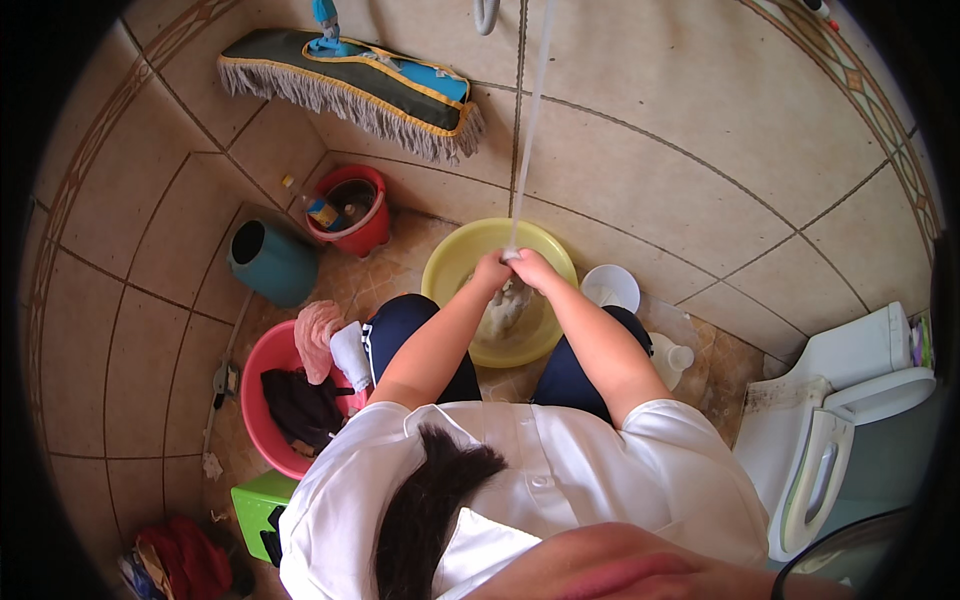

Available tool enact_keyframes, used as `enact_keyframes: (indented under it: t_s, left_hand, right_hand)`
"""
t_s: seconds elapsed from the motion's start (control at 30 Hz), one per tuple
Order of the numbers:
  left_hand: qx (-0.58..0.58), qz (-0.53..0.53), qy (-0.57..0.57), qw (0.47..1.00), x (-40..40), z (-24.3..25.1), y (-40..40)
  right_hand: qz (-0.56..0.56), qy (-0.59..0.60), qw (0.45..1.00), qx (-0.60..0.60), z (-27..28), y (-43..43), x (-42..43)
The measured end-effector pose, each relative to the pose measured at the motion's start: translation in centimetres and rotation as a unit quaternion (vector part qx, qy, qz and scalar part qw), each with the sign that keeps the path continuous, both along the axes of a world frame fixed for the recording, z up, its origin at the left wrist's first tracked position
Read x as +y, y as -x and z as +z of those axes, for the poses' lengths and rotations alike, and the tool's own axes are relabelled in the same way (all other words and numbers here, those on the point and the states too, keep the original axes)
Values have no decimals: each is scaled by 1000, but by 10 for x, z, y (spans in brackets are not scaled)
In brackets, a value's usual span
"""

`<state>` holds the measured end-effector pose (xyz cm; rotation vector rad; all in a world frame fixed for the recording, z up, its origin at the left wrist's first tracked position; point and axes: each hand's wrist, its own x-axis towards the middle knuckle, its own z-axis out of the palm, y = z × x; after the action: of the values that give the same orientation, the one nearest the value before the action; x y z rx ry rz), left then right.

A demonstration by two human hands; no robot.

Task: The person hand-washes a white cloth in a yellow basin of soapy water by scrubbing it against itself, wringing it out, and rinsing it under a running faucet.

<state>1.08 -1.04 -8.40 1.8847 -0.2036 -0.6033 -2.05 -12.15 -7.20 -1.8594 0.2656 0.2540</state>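
My left hand [491,271] and my right hand [531,270] meet over a yellow plastic basin [444,259]. Both grip a wet, pale cloth [510,311], which hangs from my fingers into cloudy water in the basin. From above, a thin stream of water [530,135] falls right onto my fingertips. My fingers and the bunched cloth hide how each hand grips it. The basin stands on the tiled floor between my knees.
On my left stand a pink tub [259,375] of clothes, a teal bin [281,262] and a red bucket [369,236]. A mop [360,82] hangs ahead. Rightward are a white bowl [619,281], a white jug [667,360] and a white plastic appliance [787,420].
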Motion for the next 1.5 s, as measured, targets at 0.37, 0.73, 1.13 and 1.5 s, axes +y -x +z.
enact_keyframes:
  t_s: [0.37,0.73,1.13,1.5]
  left_hand:
    - [181,169,213,945,12,54,24]
    - [228,312,256,886,37,59,5]
    - [50,89,85,991,11,15,17]
    - [-67,154,115,979,16,49,20]
  right_hand:
    - [119,195,973,31,-8,5,-2]
    - [-196,75,977,-23,-7,-6,0]
    - [18,97,986,-133,28,7,12]
    - [180,71,981,-16,4,7,-13]
